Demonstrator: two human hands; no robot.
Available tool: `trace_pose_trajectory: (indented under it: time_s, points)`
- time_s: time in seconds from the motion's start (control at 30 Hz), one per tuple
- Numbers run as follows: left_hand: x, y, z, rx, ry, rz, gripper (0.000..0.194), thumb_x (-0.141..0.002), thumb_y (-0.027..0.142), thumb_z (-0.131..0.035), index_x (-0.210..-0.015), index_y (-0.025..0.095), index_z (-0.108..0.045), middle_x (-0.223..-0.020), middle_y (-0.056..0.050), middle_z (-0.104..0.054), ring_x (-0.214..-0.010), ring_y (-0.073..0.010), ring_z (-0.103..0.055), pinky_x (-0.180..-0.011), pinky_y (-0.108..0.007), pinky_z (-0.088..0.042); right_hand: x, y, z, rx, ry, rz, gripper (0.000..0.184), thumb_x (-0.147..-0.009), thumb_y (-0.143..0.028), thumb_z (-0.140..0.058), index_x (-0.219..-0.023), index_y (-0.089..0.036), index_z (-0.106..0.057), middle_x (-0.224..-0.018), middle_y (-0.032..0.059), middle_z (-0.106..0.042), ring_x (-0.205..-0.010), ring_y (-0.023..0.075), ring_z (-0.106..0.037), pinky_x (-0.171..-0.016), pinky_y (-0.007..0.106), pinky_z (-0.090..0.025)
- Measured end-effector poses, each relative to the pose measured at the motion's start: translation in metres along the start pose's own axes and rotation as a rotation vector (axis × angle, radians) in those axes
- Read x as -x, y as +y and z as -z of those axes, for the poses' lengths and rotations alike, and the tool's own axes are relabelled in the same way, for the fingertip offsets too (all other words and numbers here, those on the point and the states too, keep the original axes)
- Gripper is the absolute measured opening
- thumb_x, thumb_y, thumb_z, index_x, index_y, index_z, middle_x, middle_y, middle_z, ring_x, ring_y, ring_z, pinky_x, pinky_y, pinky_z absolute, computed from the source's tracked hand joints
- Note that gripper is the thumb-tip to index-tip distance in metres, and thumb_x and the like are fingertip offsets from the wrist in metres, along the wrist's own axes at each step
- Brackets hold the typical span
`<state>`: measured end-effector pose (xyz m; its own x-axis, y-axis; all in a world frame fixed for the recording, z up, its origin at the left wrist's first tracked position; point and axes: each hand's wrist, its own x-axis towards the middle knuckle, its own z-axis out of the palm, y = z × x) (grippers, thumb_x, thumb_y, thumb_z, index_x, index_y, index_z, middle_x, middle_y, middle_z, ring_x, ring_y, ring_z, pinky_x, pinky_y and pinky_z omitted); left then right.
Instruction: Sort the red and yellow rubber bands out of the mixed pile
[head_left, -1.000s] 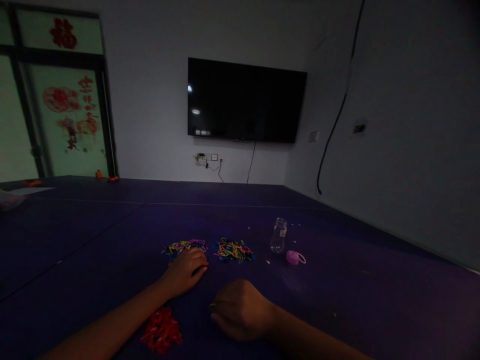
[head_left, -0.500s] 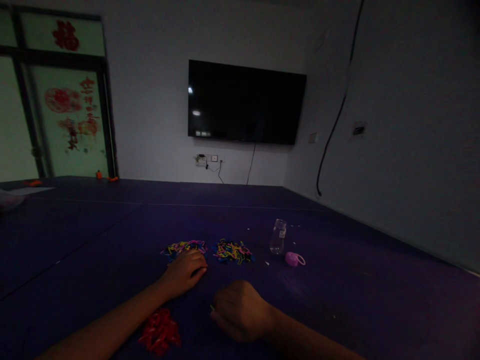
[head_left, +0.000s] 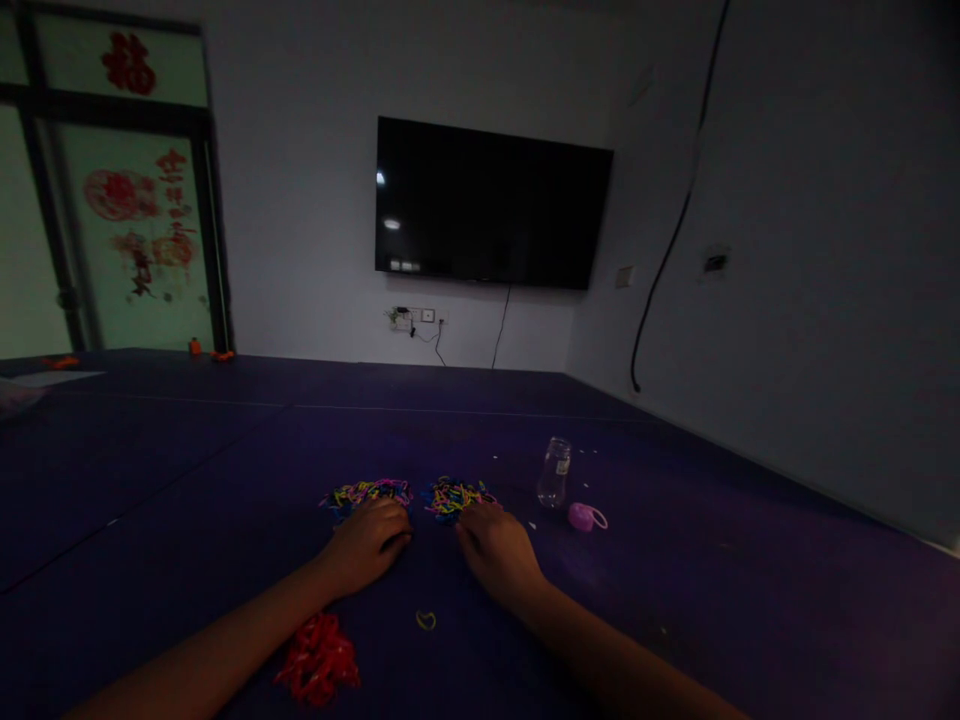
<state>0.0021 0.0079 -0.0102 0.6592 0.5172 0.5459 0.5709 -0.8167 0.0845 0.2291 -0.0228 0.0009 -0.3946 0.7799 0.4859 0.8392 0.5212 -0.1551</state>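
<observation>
Yellow band (head_left: 426, 620), bent into an open-looking loop, is seen lying alone on the near part of the dark purple surface (head_left: 390, 690), with a heap of red pieces (head_left: 319, 660) piled to its left, just beside the left forearm. Beyond these, the left hand (head_left: 369, 540) is laid low with its fingers curled at the near edge of the left heap of mixed bands (head_left: 360, 492), which is partly covered by it; whether anything is gripped cannot be told. The right hand (head_left: 499, 545) is placed palm down, its fingers bent over the near right side of the right heap of mixed bands (head_left: 454, 495); its fingertips are hidden, so its grasp cannot be told either. In both heaps, yellow, pink, blue and dark colours are mingled. To the right of the right hand, a pink cap (head_left: 580, 517) with a ring is found lying near a clear bottle (head_left: 553, 485), which is stood upright slightly farther off. At the far left, small orange objects (head_left: 195, 347) are set before glass panels (head_left: 127, 250) decorated in red, and on the back wall a black screen (head_left: 487, 205) is mounted above sockets (head_left: 427, 315).
</observation>
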Motion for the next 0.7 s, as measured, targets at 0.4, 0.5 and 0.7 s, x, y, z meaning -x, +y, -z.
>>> trace_pose_trajectory:
  time_s: [0.4, 0.5, 0.7]
  points:
    - [0.0, 0.0015, -0.0003, -0.018, 0.004, 0.004, 0.015, -0.086, 0.013, -0.046, -0.086, 0.018, -0.061, -0.085, -0.005, -0.064, -0.084, -0.0192, -0.059, -0.078, -0.033, -0.045, 0.0005, 0.0071, -0.0043, 0.016, -0.072, -0.186, 0.026, -0.088, -0.026, -0.045, -0.101, -0.019, -0.066, -0.111, 0.0098, -0.062, -0.111, 0.0256, -0.051, -0.094, 0.037, -0.037]
    - [0.0001, 0.002, 0.001, -0.005, 0.002, -0.001, 0.016, -0.087, 0.013, -0.046, -0.087, 0.018, -0.061, -0.085, -0.005, -0.064, -0.084, -0.0191, -0.059, -0.078, -0.032, -0.045, 0.0001, 0.0061, -0.0041, 0.025, -0.087, -0.194, 0.028, -0.088, -0.027, -0.044, -0.106, -0.017, -0.064, -0.115, 0.0109, -0.061, -0.114, 0.0264, -0.049, -0.095, 0.038, -0.036]
    - [0.0004, 0.003, 0.0029, -0.003, 0.003, 0.0, 0.016, -0.088, 0.015, -0.045, -0.086, 0.019, -0.06, -0.085, -0.005, -0.064, -0.084, -0.0193, -0.059, -0.077, -0.033, -0.046, -0.0005, 0.0054, -0.0045, 0.015, -0.103, -0.18, 0.033, -0.088, -0.027, -0.044, -0.116, -0.018, -0.059, -0.122, 0.0118, -0.058, -0.12, 0.0276, -0.045, -0.098, 0.04, -0.035]
